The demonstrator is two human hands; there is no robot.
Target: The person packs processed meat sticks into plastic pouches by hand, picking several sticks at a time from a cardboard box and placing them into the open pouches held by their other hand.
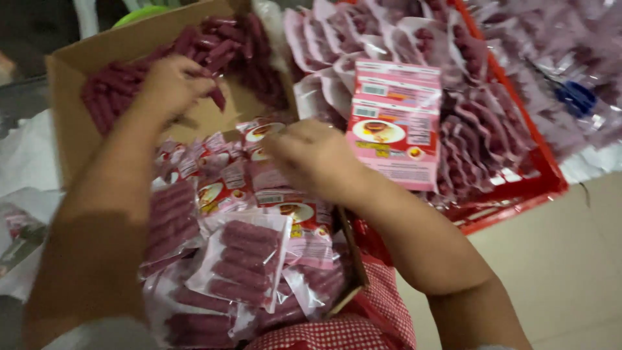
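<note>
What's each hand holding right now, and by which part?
Left hand: loose red sausages from the cardboard box, grip around their upper ends. Right hand: pink printed packets, gripped at their lower left edge; fingers are blurred.

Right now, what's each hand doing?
Left hand: closed on loose red sausages in the cardboard box.
Right hand: holding a pink printed packet.
</note>
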